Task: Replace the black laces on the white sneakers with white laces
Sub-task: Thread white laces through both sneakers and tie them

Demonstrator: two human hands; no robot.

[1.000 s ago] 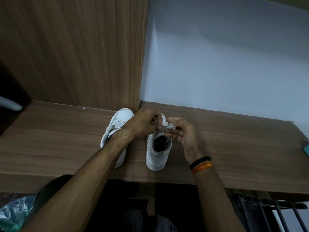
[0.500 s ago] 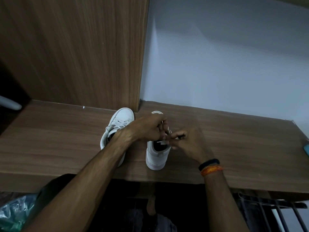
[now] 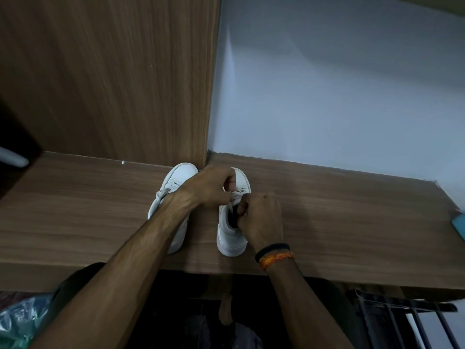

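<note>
**Wood shelf, two white sneakers, both hands at the right one**

Wood-grain shelf (image 3: 352, 217) carries my two white sneakers side by side, toes pointing away from me toward the brown upright panel (image 3: 113, 79) and the pale wall (image 3: 339, 84). My left sneaker (image 3: 176, 180) stands just beside the right sneaker (image 3: 232, 238), a narrow strip of shelf between them; its white lace (image 3: 161, 193) shows loosely at the eyelets, partly covered by my left forearm.

Both hands meet over the right sneaker's lacing. My left hand (image 3: 211, 187) is curled, thumb and fingers pinched on a white lace (image 3: 232, 196) that runs across the top of the tongue. My right hand (image 3: 261, 217) is curled too, fingertips tucked in at the dark opening of the shoe; it seems to pinch the same lace, though the strand is too small there for me to be sure. A few dark marks show at the eyelets beyond my left thumb; whether they are lace or holes I cannot tell.

On my right wrist sit a black band (image 3: 273, 248) and an orange thread band (image 3: 275, 258). At the shelf's far right edge lies a teal object (image 3: 459, 225), cut off by the frame.
</note>
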